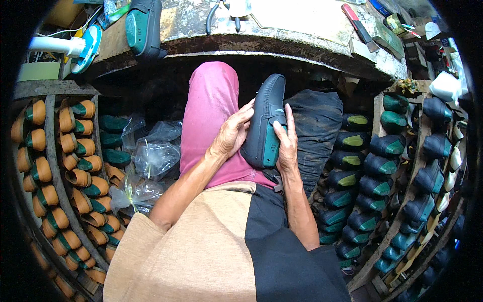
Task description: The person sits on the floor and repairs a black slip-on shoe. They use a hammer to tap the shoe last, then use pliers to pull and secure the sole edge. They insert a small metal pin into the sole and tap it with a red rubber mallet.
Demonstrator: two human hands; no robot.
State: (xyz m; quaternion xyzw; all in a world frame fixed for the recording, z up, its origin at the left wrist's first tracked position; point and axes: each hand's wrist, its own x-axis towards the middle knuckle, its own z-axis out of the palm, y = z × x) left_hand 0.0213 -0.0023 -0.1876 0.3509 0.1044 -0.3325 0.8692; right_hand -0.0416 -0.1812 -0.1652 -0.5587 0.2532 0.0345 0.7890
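Observation:
Over my lap I have a dark loafer on a green shoe last, its toe pointing away from me. My left hand presses against the loafer's left side, its fingertips partly tucked behind it. On the other side my right hand grips the shoe, with the thumb lying across the opening and the fingers along the right edge. The underside is hidden from view. Another dark loafer on a green last rests at the left front edge of the workbench.
Pincers and a red-handled knife lie on the bench. A rack of orange-brown shoes stands at left, near clear plastic bags. Dark shoes on green lasts fill racks at right. A white-and-blue lamp-like object is at upper left.

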